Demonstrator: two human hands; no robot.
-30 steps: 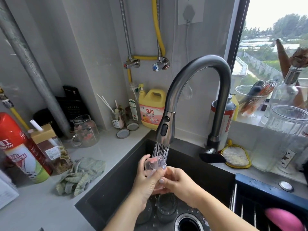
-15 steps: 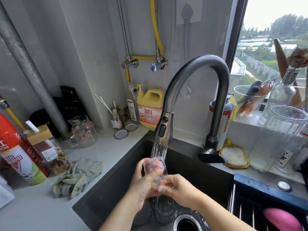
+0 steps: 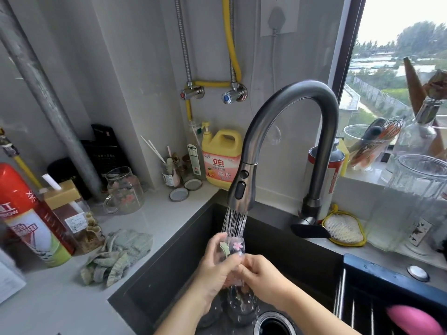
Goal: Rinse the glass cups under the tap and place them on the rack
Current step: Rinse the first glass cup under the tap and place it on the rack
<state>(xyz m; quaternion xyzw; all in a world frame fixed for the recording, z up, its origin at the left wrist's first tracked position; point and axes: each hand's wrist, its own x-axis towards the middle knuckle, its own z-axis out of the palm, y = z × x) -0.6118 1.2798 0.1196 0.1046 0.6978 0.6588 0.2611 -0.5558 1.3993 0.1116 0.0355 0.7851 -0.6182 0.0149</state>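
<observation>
A clear glass cup (image 3: 235, 247) printed with a pink flower stands upright under the running spray of the dark grey tap (image 3: 240, 189). My left hand (image 3: 215, 269) wraps its left side, and my right hand (image 3: 262, 274) grips its lower right. Both hands hold it over the dark sink (image 3: 169, 269). Below them, more glass cups (image 3: 242, 303) sit on the sink floor beside the drain (image 3: 274, 323). The dark rack (image 3: 367, 293) lies across the sink's right end, with a pink object (image 3: 413, 320) on it.
On the left counter are a crumpled green cloth (image 3: 118, 255), a glass mug (image 3: 124, 189), a red spray can (image 3: 26, 216) and a jar (image 3: 72, 216). Yellow detergent (image 3: 221, 160) stands behind the tap. A yellow-rimmed scrubber (image 3: 343, 229) and a tall glass jug (image 3: 411, 201) sit right.
The cup has been turned in my hands under the spray, so its pink flower now faces me. My hands stay in nearly the same place.
</observation>
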